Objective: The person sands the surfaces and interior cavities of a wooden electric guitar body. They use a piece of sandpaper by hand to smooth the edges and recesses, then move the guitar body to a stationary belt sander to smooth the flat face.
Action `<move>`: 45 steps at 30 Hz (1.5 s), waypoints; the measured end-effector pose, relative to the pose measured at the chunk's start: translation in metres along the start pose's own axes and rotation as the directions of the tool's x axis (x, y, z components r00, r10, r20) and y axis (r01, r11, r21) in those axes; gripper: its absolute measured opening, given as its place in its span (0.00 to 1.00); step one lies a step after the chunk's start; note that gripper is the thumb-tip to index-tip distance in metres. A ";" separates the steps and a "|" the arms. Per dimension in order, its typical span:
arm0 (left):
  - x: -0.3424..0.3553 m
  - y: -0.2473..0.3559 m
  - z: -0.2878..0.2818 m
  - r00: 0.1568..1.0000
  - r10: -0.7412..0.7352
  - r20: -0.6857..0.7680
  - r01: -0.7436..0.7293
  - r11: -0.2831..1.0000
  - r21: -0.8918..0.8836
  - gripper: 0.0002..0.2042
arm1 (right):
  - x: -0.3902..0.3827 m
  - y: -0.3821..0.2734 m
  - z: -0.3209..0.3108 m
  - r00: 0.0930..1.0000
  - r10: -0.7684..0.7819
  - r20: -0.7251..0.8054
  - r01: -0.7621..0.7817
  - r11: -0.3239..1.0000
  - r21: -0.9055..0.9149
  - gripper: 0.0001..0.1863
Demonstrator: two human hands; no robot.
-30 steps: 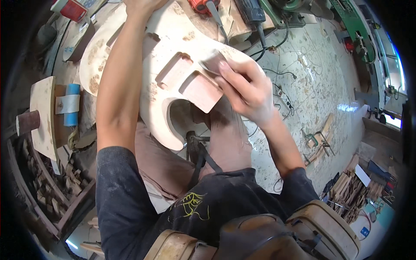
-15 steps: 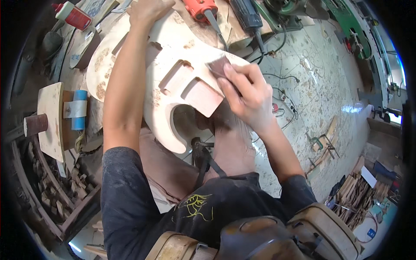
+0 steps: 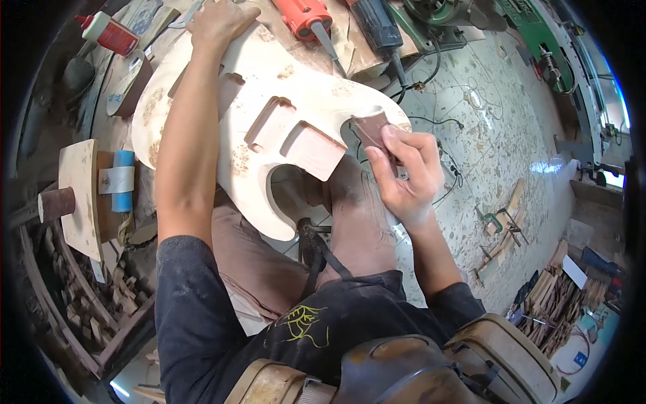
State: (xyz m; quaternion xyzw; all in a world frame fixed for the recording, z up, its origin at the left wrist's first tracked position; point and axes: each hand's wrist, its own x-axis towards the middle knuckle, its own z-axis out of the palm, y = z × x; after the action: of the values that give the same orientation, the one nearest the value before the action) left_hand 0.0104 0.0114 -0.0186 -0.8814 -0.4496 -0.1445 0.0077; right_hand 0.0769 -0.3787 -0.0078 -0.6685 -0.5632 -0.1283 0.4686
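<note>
Head camera: right fingers (image 3: 412, 143) pinch brown sandpaper (image 3: 370, 126) against the pale guitar body (image 3: 313, 97); left hand (image 3: 217, 27) rests on it, finger spread unclear.

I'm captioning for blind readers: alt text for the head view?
A person's right hand holds a curled brown sandpaper sheet at the edge of a pale wooden guitar body; the left hand rests on its far side.

No readable text; bottle label (image 3: 119, 38) seemingly printed, too small.
</note>
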 end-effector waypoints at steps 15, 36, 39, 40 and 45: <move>0.005 -0.007 0.001 0.997 0.052 -0.063 -0.051 0.999 0.014 0.25 | 0.031 0.012 0.031 0.999 -0.002 0.036 0.005 0.997 -0.076 0.13; 0.000 -0.001 -0.005 0.998 0.009 -0.055 -0.013 0.996 -0.085 0.25 | 0.022 0.011 0.030 0.998 0.059 -0.027 -0.060 0.997 -0.049 0.13; -0.001 0.005 -0.003 0.999 -0.045 0.028 0.048 0.995 -0.089 0.25 | 0.008 0.008 0.030 0.995 0.094 -0.041 -0.100 0.977 -0.185 0.13; -0.002 0.007 0.000 0.998 -0.068 -0.017 0.066 0.994 -0.081 0.25 | -0.005 0.008 0.032 0.998 0.045 -0.046 -0.051 0.989 -0.138 0.14; 0.002 -0.004 -0.010 0.997 -0.046 0.055 0.046 0.999 0.002 0.23 | 0.010 0.005 0.027 0.984 0.151 -0.095 -0.168 0.962 -0.216 0.13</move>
State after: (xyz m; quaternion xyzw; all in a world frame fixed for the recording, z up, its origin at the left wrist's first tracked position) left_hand 0.0060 0.0141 -0.0089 -0.8746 -0.4698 -0.1201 -0.0078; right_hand 0.0751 -0.3506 -0.0176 -0.7545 -0.4707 -0.1784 0.4211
